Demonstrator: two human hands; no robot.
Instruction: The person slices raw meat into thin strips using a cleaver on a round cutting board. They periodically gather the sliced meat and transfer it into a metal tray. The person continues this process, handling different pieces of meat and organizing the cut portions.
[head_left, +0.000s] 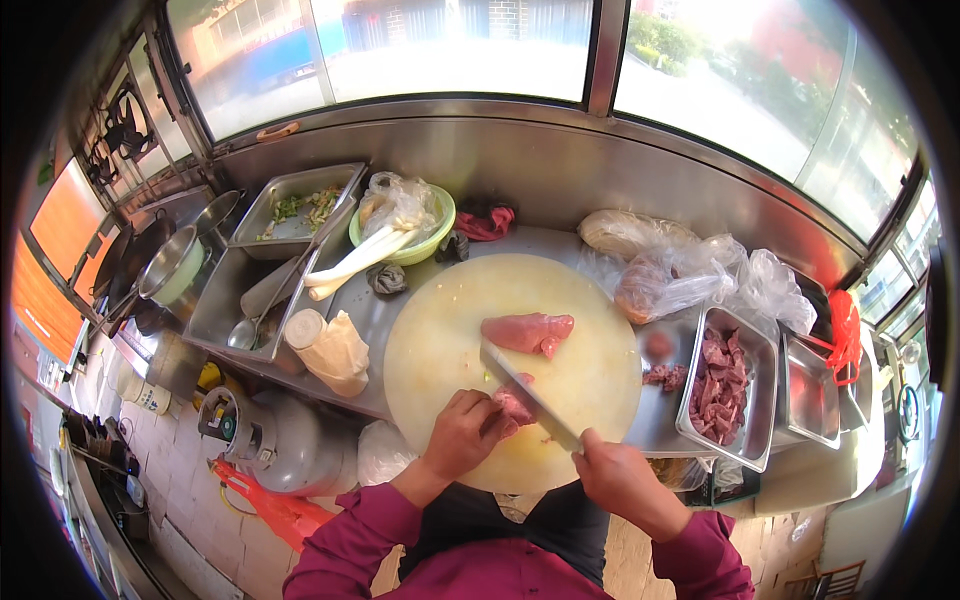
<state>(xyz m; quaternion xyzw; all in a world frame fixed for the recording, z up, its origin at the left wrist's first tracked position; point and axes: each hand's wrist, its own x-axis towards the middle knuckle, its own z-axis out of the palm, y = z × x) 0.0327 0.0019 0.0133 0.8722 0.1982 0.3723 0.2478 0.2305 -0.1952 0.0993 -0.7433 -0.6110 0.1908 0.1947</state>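
On a round cutting board (442, 322) lies a larger piece of raw red meat (527, 334), with nothing touching it but the board. Nearer to me, my left hand (466, 429) has its fingertips on a smaller piece of raw meat (514, 403) and holds it at its left side. My right hand (619, 472) grips the handle of a knife (534, 397). Its blade runs up and to the left, across the right side of the smaller piece, and the tip ends close to the larger one. A tiny green scrap lies near the blade.
Right of the board stands a steel pan (766, 390) of cut meat, with plastic-bagged food (637, 232) behind it. At the left are a paper-wrapped roll (341, 352), leek stalks (367, 259) on a green bowl (448, 217), and steel trays (214, 300). A gas cylinder (300, 439) stands below.
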